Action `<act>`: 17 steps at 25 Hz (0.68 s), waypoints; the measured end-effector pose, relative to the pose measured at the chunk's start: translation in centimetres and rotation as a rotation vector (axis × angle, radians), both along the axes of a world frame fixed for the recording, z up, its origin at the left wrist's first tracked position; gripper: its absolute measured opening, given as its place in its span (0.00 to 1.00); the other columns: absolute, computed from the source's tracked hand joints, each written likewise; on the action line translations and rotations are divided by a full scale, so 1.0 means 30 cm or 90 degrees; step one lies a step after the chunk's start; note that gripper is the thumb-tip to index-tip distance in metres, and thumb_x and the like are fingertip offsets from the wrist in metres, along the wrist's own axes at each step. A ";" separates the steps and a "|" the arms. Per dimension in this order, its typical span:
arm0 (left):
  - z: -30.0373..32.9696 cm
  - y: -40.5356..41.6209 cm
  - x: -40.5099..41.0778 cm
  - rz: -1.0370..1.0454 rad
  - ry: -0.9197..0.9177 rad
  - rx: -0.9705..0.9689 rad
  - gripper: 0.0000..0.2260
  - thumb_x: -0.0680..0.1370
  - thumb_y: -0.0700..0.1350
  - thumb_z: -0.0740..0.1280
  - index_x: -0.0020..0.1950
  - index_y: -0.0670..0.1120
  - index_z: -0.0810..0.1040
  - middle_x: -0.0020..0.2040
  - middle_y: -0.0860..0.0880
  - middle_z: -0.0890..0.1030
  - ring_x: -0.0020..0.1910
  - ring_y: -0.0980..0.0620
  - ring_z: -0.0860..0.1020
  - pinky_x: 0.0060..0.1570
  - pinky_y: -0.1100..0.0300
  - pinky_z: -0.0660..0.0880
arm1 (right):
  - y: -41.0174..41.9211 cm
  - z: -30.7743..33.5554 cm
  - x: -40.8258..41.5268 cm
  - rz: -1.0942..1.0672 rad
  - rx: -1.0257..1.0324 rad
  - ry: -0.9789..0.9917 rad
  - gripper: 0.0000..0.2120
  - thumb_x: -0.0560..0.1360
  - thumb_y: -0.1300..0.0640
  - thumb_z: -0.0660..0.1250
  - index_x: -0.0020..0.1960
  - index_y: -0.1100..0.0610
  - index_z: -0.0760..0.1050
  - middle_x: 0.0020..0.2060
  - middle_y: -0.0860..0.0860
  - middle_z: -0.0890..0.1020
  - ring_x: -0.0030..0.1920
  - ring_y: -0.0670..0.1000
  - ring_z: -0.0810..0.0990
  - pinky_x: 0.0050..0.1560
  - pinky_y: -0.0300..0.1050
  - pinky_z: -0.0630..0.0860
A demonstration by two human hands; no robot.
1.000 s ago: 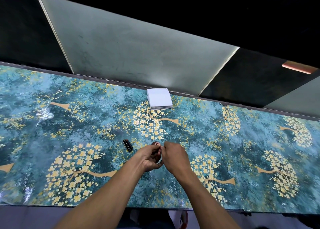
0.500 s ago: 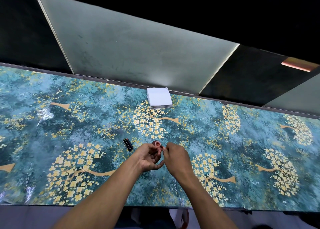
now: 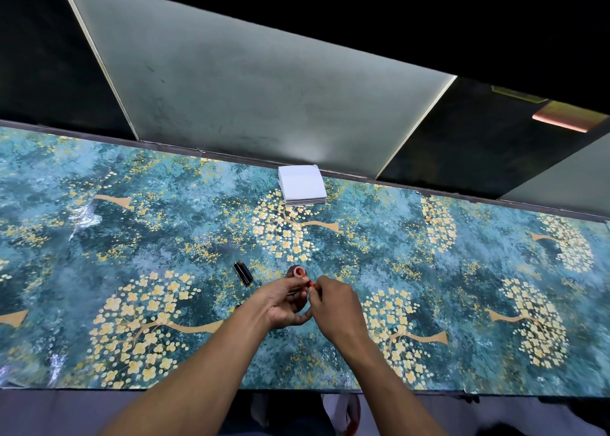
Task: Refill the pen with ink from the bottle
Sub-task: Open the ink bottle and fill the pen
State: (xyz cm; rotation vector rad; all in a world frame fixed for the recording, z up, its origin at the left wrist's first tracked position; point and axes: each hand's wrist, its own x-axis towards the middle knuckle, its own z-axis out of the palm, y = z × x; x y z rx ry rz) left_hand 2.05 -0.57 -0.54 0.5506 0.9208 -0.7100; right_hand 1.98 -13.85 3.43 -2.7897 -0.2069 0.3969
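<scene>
Pinching pen [image 3: 305,289], right hand [image 3: 333,310] beside left hand [image 3: 284,303]

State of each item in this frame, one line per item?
Ink bottle: open, upright on the table.
Black cap: off, lying left of the bottle.
Paper stack: untouched, at the far edge.
Left hand: pinching a small part.
Right hand: pinching the same part.

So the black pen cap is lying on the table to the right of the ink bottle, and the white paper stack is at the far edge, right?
Not quite: the head view shows the black pen cap lying left of the ink bottle, not right. The white paper stack is at the table's far edge.
</scene>
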 end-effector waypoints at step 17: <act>-0.003 0.084 -0.025 -0.146 -0.048 0.149 0.05 0.75 0.48 0.72 0.42 0.48 0.84 0.37 0.55 0.83 0.32 0.56 0.70 0.33 0.61 0.62 | -0.016 -0.041 0.033 -0.226 0.209 0.059 0.20 0.79 0.42 0.66 0.37 0.57 0.78 0.32 0.52 0.82 0.36 0.56 0.80 0.35 0.49 0.73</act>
